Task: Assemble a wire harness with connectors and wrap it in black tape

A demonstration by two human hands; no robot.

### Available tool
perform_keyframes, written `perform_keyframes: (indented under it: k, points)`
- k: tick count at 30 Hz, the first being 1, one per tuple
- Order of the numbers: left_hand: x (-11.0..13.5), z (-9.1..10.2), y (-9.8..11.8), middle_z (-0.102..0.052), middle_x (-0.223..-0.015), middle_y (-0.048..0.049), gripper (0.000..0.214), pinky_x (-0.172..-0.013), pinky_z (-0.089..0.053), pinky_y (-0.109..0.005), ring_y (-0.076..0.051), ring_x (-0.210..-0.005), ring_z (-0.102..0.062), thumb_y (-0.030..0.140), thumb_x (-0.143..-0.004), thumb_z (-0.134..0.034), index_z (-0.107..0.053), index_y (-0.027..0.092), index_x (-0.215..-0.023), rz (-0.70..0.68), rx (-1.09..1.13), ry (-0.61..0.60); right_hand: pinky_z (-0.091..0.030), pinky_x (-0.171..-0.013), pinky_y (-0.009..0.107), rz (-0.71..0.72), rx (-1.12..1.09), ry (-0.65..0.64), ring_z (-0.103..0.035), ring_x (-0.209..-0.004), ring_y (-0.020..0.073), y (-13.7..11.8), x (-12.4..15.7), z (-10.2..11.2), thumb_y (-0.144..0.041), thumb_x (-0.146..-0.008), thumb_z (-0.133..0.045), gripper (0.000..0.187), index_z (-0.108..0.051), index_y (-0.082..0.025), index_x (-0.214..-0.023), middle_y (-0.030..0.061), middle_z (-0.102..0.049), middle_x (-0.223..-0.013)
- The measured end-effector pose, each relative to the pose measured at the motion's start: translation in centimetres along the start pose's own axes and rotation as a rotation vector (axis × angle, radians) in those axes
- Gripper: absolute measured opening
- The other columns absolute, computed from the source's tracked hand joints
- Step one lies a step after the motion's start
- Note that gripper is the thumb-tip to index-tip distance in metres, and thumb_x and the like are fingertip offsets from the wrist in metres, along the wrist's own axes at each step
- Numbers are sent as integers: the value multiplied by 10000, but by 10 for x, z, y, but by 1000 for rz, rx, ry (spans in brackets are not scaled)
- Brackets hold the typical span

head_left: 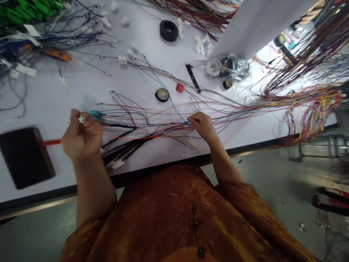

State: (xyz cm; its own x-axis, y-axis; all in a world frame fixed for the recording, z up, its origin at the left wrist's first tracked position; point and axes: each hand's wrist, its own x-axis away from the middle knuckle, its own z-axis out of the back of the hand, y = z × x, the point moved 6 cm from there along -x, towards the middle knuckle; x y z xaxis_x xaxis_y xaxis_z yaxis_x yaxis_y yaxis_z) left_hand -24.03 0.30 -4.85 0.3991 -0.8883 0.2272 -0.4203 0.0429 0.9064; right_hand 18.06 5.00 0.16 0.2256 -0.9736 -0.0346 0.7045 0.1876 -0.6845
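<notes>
My left hand (81, 135) pinches a small white plastic connector (81, 119) between thumb and fingertip. Just beside it lies a teal connector (95, 114), with thin wires running from it. My right hand (202, 126) rests on the white table and grips a spread of thin multicoloured wires (163, 125) between its fingers. These wires fan across the table between my hands. A black-sleeved wire bunch (122, 146) ends in a white connector (117, 164) near the table's front edge.
A black phone or tablet (25, 157) lies at the left, next to a red tool handle (52, 142). Black tape rolls (168, 31), a red cap (180, 87) and a plastic bag (226, 69) lie farther back. Wire bundles (302, 98) hang at the right, past the table edge (163, 164).
</notes>
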Motion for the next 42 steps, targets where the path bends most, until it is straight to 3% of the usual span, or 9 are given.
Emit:
perform_keyframes:
  k: [6, 10, 16, 21, 26, 31, 34, 39, 42]
  points:
    - [3, -3, 4, -749, -882, 191, 79, -560, -446, -327, -113, -753, -573, 438, -751, -757, -732, 491, -803, -44, 70, -53, -428, -764, 310, -40, 40, -64, -598, -773, 169, 4, 0, -6, -204, -867, -621, 167, -749, -181, -762, 40, -662, -785]
    - [5, -7, 2, -727, -813, 120, 84, -536, -468, -200, -72, -651, -533, 278, -822, -736, -712, 356, -801, 20, 272, -28, -428, -764, 313, -81, 31, -47, -588, -778, 172, 0, -7, -17, -208, -843, -635, 138, -743, -172, -764, 46, -651, -802]
    - [13, -19, 7, -634, -724, -22, 388, -466, -424, -96, -45, -515, -473, 271, -1086, -298, -602, 144, -880, 140, 587, 193, -411, -712, 301, -117, -10, 13, -522, -724, 156, 3, -5, -17, -116, -734, -553, 84, -587, -192, -722, 29, -587, -805]
    - [18, -25, 11, -602, -725, -42, 385, -464, -428, -116, -63, -518, -483, 226, -1078, -270, -596, 129, -898, 142, 588, 231, -341, -639, 299, -233, -46, 23, -438, -613, 144, 11, 1, -14, -125, -656, -519, 122, -474, -224, -711, -30, -478, -650]
    - [17, -22, 9, -592, -754, -45, 398, -493, -445, -117, -60, -555, -492, 190, -1065, -291, -638, 130, -881, 124, 581, 192, -322, -604, 296, -216, -126, 46, -412, -568, 132, 11, 3, -17, -198, -675, -515, 84, -445, -234, -703, -41, -468, -610]
    - [17, -21, 9, -590, -747, -48, 448, -498, -450, -118, -56, -561, -488, 180, -1064, -261, -657, 133, -859, 121, 569, 196, -311, -581, 290, -217, -191, 60, -390, -554, 120, 8, 6, -17, -279, -736, -575, 70, -546, -215, -743, -49, -454, -585]
    - [16, -21, 9, -591, -730, -42, 460, -489, -446, -119, -54, -543, -481, 198, -1072, -246, -644, 136, -850, 130, 565, 216, -319, -587, 294, -220, -341, 24, -374, -570, 119, 8, 7, -16, -410, -817, -630, 276, -539, -215, -643, -41, -422, -573]
    - [12, -18, 7, -614, -743, -35, 407, -500, -443, -117, -55, -544, -494, 209, -1075, -272, -622, 135, -883, 108, 537, 186, -454, -665, 318, -276, -846, 187, -394, -552, 123, 21, 17, -6, -724, -882, -493, 672, -264, -228, -490, -37, -294, -523]
    - [11, -17, 5, -617, -740, -34, 372, -494, -423, -116, -57, -537, -487, 207, -1072, -293, -605, 129, -886, 94, 526, 189, -452, -594, 315, -315, -870, 54, -315, -460, 108, 28, 24, -9, -754, -855, -557, 695, -295, -238, -471, -59, -239, -449]
